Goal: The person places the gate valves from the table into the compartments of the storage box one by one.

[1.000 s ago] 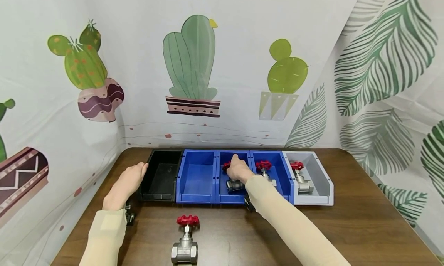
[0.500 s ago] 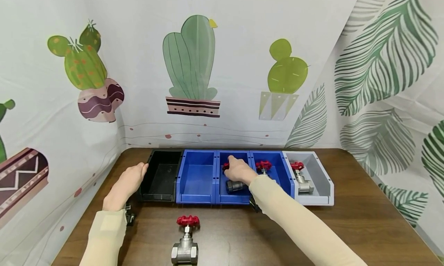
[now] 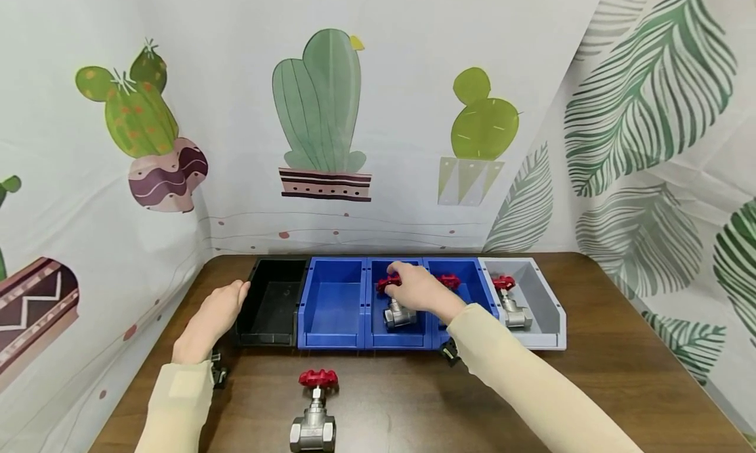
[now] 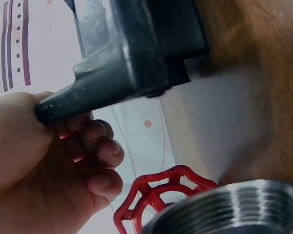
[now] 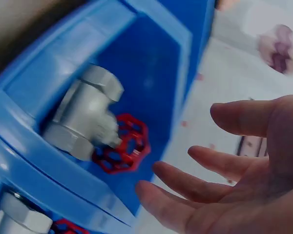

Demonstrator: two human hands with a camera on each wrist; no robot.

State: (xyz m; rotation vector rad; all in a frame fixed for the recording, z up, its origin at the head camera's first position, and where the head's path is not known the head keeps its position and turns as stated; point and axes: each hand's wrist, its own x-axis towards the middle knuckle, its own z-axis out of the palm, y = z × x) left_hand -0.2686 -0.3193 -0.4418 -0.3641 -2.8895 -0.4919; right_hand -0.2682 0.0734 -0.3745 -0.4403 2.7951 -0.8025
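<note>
head view, contents by item:

right hand point(image 3: 422, 287): fingers parted, holding nothing, over the middle blue bin point(image 3: 398, 341); in the right wrist view, near the red handwheel point(image 5: 124, 144) and apparently not touching it.

left hand point(image 3: 215, 312): fingers curled about the left rim of the black bin point(image 3: 277, 302).

middle valve point(image 3: 400, 316): lying inside the middle blue bin, wheel toward the back.

second valve point(image 3: 450, 281): inside the right blue bin point(image 3: 470, 269), partly hidden by the right hand and arm.

third valve point(image 3: 515, 315): inside the grey bin point(image 3: 542, 299).

loose valve point(image 3: 313, 430): on the tabletop point(image 3: 248, 413), before the left blue bin point(image 3: 333, 302).

progress, as judged: three valves binned, the middle one seemingly released; one left outside.
</note>
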